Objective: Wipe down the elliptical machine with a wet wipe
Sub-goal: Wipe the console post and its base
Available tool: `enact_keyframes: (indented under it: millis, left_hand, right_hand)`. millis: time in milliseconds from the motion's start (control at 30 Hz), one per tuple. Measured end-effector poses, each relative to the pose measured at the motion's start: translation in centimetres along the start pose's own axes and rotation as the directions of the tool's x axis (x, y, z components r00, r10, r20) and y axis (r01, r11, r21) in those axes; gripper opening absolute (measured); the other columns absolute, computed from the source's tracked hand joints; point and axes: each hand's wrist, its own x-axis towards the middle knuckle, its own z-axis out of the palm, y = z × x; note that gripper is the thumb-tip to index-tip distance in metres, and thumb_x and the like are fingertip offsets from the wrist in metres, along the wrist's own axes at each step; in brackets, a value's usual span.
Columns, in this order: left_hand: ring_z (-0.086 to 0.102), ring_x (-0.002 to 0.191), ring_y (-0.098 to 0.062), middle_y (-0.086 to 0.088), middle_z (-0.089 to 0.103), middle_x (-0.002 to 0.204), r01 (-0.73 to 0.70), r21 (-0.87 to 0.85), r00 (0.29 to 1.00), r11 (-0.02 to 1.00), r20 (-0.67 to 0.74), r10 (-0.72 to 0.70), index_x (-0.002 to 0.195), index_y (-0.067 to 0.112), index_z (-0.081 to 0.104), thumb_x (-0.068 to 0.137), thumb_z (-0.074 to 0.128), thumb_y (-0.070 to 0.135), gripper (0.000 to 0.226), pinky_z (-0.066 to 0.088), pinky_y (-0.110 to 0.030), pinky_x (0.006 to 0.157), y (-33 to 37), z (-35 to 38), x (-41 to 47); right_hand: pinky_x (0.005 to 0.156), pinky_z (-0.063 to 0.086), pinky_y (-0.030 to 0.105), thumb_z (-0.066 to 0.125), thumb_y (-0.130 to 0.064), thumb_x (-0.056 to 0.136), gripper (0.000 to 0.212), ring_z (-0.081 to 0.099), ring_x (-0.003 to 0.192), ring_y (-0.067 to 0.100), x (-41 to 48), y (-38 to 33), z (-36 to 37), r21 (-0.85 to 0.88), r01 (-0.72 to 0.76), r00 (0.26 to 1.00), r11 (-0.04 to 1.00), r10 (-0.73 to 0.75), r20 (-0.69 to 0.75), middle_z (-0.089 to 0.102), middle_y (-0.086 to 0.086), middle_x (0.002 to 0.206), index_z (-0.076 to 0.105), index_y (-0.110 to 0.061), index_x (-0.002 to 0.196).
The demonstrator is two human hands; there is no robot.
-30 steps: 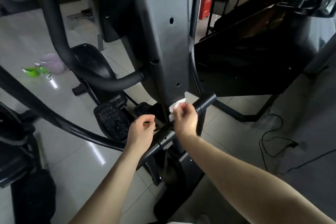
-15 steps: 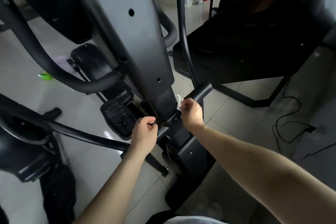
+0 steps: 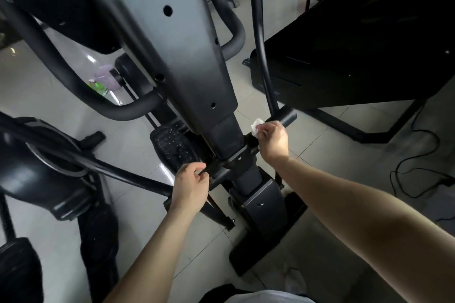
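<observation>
The elliptical machine fills the view, its grey centre column (image 3: pixel 172 56) rising toward me. A black crossbar (image 3: pixel 283 117) runs through the column's base. My right hand (image 3: pixel 273 141) grips a crumpled white wet wipe (image 3: pixel 256 126) and holds it against the right half of that bar, just left of the bar's end cap. My left hand (image 3: pixel 192 187) is curled round the left half of the crossbar, below the studded black pedal (image 3: pixel 174 147). Most of the wipe is hidden inside my fist.
A curved black handlebar (image 3: pixel 73 81) sweeps across the left. A thin upright pole (image 3: pixel 258 32) stands right of the column. A dark treadmill-like machine (image 3: pixel 357 56) sits at right, cables (image 3: pixel 418 167) trail on the tiled floor, and a purple container with a green item (image 3: pixel 105 80) lies at left.
The camera has come closer and tilted over the column. My right hand with the wipe has slid slightly outward along the bar. My left hand keeps its grip.
</observation>
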Motion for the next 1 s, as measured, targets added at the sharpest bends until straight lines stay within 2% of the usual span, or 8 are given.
enact_keyframes:
  millis: [100, 167, 300, 600, 733, 867, 933, 1000]
  left_hand:
    - [0.057, 0.083, 0.004, 0.003, 0.059, 0.111, 0.005, 0.012, 1.0, 1.0, -0.021, -0.005, 0.12, 0.021, 0.067, 0.098, 0.057, 0.014, 0.025, 0.04, -0.004, 0.059, -0.3, 0.0, -0.2]
    - [0.056, 0.084, 0.004, 0.004, 0.059, 0.112, 0.016, 0.017, 1.0, 1.0, -0.027, -0.015, 0.12, 0.022, 0.067, 0.098, 0.058, 0.015, 0.025, 0.04, -0.003, 0.058, -0.6, 0.0, -0.3]
    - [0.056, 0.086, 0.002, 0.004, 0.059, 0.114, 0.025, 0.024, 0.999, 0.999, -0.031, -0.025, 0.121, 0.023, 0.067, 0.097, 0.058, 0.015, 0.026, 0.039, -0.005, 0.058, -1.4, 0.2, -0.6]
    - [0.06, 0.089, -0.001, 0.008, 0.06, 0.111, 0.056, -0.026, 0.995, 0.998, -0.078, -0.058, 0.115, 0.023, 0.069, 0.095, 0.06, 0.012, 0.025, 0.042, -0.013, 0.073, -2.6, 0.0, -1.7]
    - [0.061, 0.091, -0.006, 0.008, 0.059, 0.104, 0.091, -0.029, 0.988, 0.995, -0.123, -0.094, 0.11, 0.019, 0.071, 0.092, 0.062, 0.007, 0.023, 0.049, -0.017, 0.088, -3.1, 0.4, -2.5]
    - [0.059, 0.085, -0.002, -0.001, 0.062, 0.103, 0.123, -0.007, 0.976, 0.992, -0.177, -0.123, 0.107, 0.015, 0.072, 0.09, 0.063, 0.003, 0.024, 0.037, 0.003, 0.07, -3.9, 0.1, -3.1]
    - [0.058, 0.085, -0.001, 0.001, 0.061, 0.103, 0.125, -0.005, 0.974, 0.992, -0.188, -0.123, 0.108, 0.015, 0.072, 0.09, 0.062, 0.003, 0.024, 0.037, 0.002, 0.07, -4.4, -0.6, -3.3]
    - [0.06, 0.087, -0.005, 0.004, 0.058, 0.103, 0.119, -0.013, 0.976, 0.993, -0.184, -0.119, 0.108, 0.017, 0.071, 0.09, 0.061, 0.006, 0.023, 0.045, -0.011, 0.081, -5.0, -1.5, -3.4]
  right_hand:
    - [0.096, 0.045, 0.022, 0.055, -0.006, 0.099, 0.017, 0.061, 0.097, 0.017, -3.8, -0.4, 1.9, 0.095, -0.023, 1.0, 0.995, 0.023, 0.006, 0.057, 0.0, 0.109, 0.07, -0.012, 0.103]
    - [0.092, 0.045, 0.022, 0.055, -0.007, 0.1, 0.013, 0.06, 0.091, 0.009, -6.9, -0.5, 2.6, 0.212, -0.138, 0.99, 0.968, 0.143, -0.011, 0.058, -0.001, 0.109, 0.059, -0.018, 0.104]
    - [0.083, 0.054, 0.018, 0.062, -0.001, 0.094, 0.019, 0.068, 0.085, 0.012, -11.4, 0.2, 5.1, 0.263, -0.267, 0.952, 0.927, 0.212, 0.22, 0.064, -0.002, 0.1, 0.063, -0.019, 0.088]
    - [0.079, 0.061, 0.035, 0.053, -0.014, 0.092, 0.017, 0.072, 0.078, 0.018, -3.2, 2.5, 2.0, 0.305, -0.369, 0.923, 0.878, 0.384, 0.013, 0.073, -0.001, 0.085, 0.061, -0.028, 0.085]
    - [0.075, 0.042, 0.01, 0.061, -0.005, 0.097, 0.016, 0.064, 0.092, 0.009, -7.7, 1.3, 4.1, 0.317, -0.36, 0.933, 0.877, 0.337, 0.127, 0.066, -0.003, 0.102, 0.062, -0.018, 0.107]
    - [0.075, 0.037, -0.003, 0.066, -0.003, 0.093, 0.014, 0.056, 0.082, -0.002, -11.7, -0.6, 7.9, 0.274, -0.232, 0.957, 0.933, 0.169, 0.234, 0.058, -0.002, 0.104, 0.07, -0.017, 0.094]
    - [0.083, 0.04, 0.002, 0.065, -0.005, 0.094, 0.013, 0.057, 0.081, 0.002, -11.3, -1.2, 8.2, 0.266, -0.2, 0.969, 0.943, 0.15, 0.198, 0.056, -0.001, 0.108, 0.073, -0.015, 0.095]
    - [0.09, 0.046, 0.011, 0.063, -0.006, 0.096, 0.015, 0.061, 0.084, 0.007, -10.6, -1.0, 7.8, 0.255, -0.151, 0.982, 0.955, 0.115, 0.151, 0.055, -0.004, 0.107, 0.074, -0.017, 0.093]
